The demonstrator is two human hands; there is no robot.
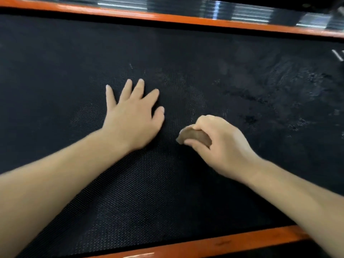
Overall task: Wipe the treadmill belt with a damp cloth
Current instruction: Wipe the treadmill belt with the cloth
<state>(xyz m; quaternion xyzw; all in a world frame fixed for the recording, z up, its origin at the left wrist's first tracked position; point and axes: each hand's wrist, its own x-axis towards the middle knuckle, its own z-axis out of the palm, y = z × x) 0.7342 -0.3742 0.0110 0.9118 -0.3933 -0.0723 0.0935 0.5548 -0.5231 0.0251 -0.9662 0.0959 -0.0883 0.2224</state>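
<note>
The black textured treadmill belt (167, 192) fills most of the view. My left hand (133, 112) lies flat on it near the centre, fingers spread and straight. Just to its right, my right hand (219, 144) grips a small bunched brown cloth (193, 136), which sits low against the belt; most of the cloth is hidden under my fingers. Wet, glossy streaks and dark blotches (279, 94) cover the belt's right part.
An orange side rail (167, 17) runs along the far edge, with a shiny ribbed metal strip (242, 10) beyond it. A second orange rail (214, 243) borders the near edge. A small white mark (337, 54) shows at the belt's far right.
</note>
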